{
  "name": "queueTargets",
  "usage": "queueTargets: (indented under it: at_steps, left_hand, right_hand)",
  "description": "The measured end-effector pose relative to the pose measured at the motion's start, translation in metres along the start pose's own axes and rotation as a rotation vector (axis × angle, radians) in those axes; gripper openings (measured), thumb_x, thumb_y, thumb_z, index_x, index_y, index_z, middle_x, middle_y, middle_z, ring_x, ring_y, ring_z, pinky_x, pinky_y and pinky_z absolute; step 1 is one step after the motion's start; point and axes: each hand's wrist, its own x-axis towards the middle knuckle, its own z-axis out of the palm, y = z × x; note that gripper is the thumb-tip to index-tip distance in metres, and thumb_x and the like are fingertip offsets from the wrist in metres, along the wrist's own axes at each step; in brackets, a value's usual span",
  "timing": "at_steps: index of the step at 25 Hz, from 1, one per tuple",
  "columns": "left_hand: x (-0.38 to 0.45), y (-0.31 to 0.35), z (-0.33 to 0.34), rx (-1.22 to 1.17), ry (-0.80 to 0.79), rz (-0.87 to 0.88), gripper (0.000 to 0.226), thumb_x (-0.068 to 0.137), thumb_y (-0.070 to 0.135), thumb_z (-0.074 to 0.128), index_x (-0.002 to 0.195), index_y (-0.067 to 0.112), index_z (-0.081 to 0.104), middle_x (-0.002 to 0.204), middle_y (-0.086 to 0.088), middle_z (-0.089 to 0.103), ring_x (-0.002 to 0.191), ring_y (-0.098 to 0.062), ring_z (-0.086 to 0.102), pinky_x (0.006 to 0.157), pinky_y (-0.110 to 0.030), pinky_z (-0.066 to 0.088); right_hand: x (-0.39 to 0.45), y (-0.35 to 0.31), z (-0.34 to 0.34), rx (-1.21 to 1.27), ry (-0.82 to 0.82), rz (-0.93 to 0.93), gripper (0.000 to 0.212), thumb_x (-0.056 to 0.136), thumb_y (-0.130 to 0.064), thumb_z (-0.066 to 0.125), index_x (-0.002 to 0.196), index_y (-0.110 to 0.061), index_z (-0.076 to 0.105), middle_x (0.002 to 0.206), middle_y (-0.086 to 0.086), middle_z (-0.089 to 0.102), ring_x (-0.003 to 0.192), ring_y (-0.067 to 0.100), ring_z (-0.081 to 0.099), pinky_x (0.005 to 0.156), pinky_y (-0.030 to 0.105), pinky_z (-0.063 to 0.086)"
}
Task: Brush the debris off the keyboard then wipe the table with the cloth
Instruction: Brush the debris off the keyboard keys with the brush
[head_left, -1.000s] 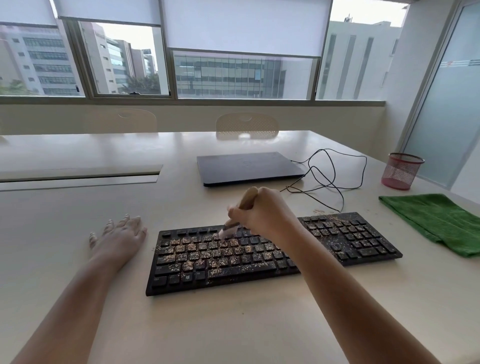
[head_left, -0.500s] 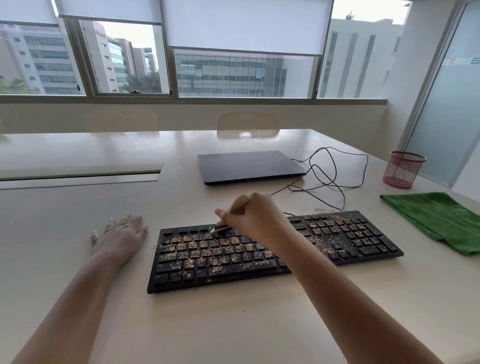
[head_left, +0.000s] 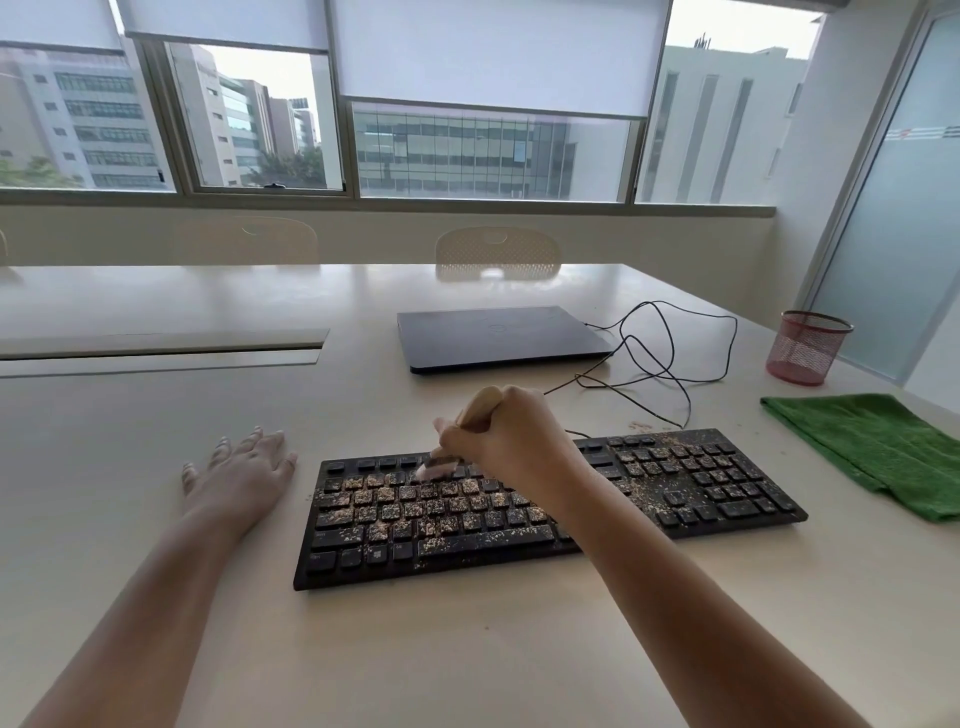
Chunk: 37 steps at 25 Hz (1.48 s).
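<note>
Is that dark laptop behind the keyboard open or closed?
Closed. The dark laptop lies flat on the pale table, lid down, with no screen showing; a black cable runs from its right side.

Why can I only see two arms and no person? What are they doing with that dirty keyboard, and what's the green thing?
The camera sits on the person's head and looks down, so you see only their arms, just as you see your own. There is one picture, taken from up there.

The right hand grips a small brush with a pale wooden handle. Its bristles touch the top rows of the black keyboard, which is sprinkled with brownish crumbs. The left hand rests flat on the table beside the keyboard, holding nothing.

The green thing is a cloth, lying to the right, for wiping the table later. Farther back lie a closed laptop, a loose black cable and a red mesh cup.
</note>
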Motion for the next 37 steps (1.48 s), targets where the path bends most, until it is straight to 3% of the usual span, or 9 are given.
queueTargets:
  at_steps: [5, 10, 13, 15, 20, 23, 27, 32, 37]
  left_hand:
    - [-0.001, 0.000, 0.000, 0.009, -0.001, 0.003, 0.053, 0.099, 0.047, 0.025, 0.149, 0.030, 0.018, 0.158, 0.008, 0.007, 0.147, -0.021, 0.003, 0.116, -0.050, 0.004]
    - [0.000, -0.002, 0.001, 0.023, 0.003, 0.004, 0.054, 0.099, 0.047, 0.024, 0.149, 0.030, 0.017, 0.158, 0.008, 0.007, 0.147, -0.021, 0.004, 0.116, -0.049, 0.004]
    - [0.001, -0.002, 0.002, 0.027, -0.003, 0.002, 0.054, 0.099, 0.047, 0.024, 0.150, 0.030, 0.016, 0.158, 0.008, 0.006, 0.147, -0.020, 0.003, 0.116, -0.049, 0.004]
    - [0.000, -0.001, 0.002, 0.028, -0.002, 0.004, 0.054, 0.099, 0.048, 0.023, 0.150, 0.031, 0.016, 0.158, 0.008, 0.005, 0.147, -0.020, 0.003, 0.116, -0.049, 0.004]
    - [0.001, -0.003, 0.002, 0.029, 0.000, 0.000, 0.054, 0.099, 0.048, 0.023, 0.150, 0.031, 0.016, 0.158, 0.009, 0.005, 0.147, -0.021, 0.004, 0.116, -0.050, 0.004]
    - [0.000, 0.000, 0.002, 0.027, 0.000, 0.000, 0.054, 0.099, 0.048, 0.023, 0.149, 0.030, 0.016, 0.158, 0.008, 0.006, 0.147, -0.021, 0.004, 0.116, -0.050, 0.004]
    - [-0.002, 0.001, 0.000, 0.026, 0.012, -0.003, 0.053, 0.099, 0.047, 0.023, 0.149, 0.031, 0.017, 0.158, 0.008, 0.007, 0.147, -0.021, 0.005, 0.116, -0.050, 0.005]
    - [-0.003, 0.002, 0.000, 0.027, 0.011, -0.004, 0.053, 0.099, 0.046, 0.024, 0.149, 0.030, 0.017, 0.158, 0.008, 0.008, 0.146, -0.021, 0.006, 0.116, -0.050, 0.005]
    - [-0.001, 0.001, 0.000, 0.019, 0.006, -0.002, 0.053, 0.099, 0.047, 0.024, 0.149, 0.030, 0.017, 0.158, 0.008, 0.007, 0.147, -0.021, 0.004, 0.116, -0.050, 0.005]
  right_hand:
    - [-0.001, 0.000, 0.008, -0.036, -0.056, -0.038, 0.026, 0.083, -0.037, 0.064, 0.074, -0.015, 0.075, 0.071, -0.001, 0.071, 0.060, 0.011, 0.061, 0.064, 0.028, 0.053]
    - [0.000, 0.001, 0.003, 0.013, -0.058, -0.032, 0.026, 0.083, -0.041, 0.065, 0.081, -0.018, 0.076, 0.060, -0.013, 0.063, 0.049, -0.001, 0.054, 0.050, 0.014, 0.041]
    - [-0.002, -0.001, 0.007, -0.041, -0.094, -0.074, 0.030, 0.085, -0.041, 0.062, 0.081, -0.014, 0.076, 0.070, -0.003, 0.070, 0.063, 0.009, 0.063, 0.060, 0.026, 0.051]
    - [-0.002, -0.001, 0.006, -0.014, -0.056, -0.068, 0.030, 0.085, -0.041, 0.062, 0.073, -0.016, 0.074, 0.066, -0.004, 0.068, 0.059, 0.011, 0.060, 0.058, 0.027, 0.051]
    - [-0.004, -0.001, 0.012, 0.016, -0.052, -0.079, 0.021, 0.081, -0.034, 0.068, 0.083, -0.015, 0.076, 0.058, -0.018, 0.058, 0.049, -0.003, 0.053, 0.050, 0.007, 0.039]
    - [-0.005, -0.002, 0.014, -0.006, -0.014, -0.078, 0.017, 0.077, -0.032, 0.067, 0.075, -0.017, 0.075, 0.058, -0.013, 0.061, 0.048, 0.003, 0.053, 0.048, 0.009, 0.038]
    - [-0.005, -0.002, 0.016, 0.040, -0.049, -0.101, 0.025, 0.083, -0.041, 0.065, 0.086, -0.017, 0.075, 0.062, -0.017, 0.059, 0.055, -0.001, 0.054, 0.054, 0.008, 0.039]
    - [-0.004, -0.003, 0.020, 0.049, -0.034, -0.129, 0.029, 0.086, -0.041, 0.061, 0.079, -0.016, 0.074, 0.068, -0.006, 0.068, 0.061, 0.010, 0.062, 0.060, 0.027, 0.053]
    - [-0.005, -0.002, 0.022, 0.031, -0.059, -0.107, 0.025, 0.086, -0.038, 0.063, 0.084, -0.015, 0.072, 0.057, -0.016, 0.055, 0.050, 0.000, 0.051, 0.052, 0.009, 0.037]
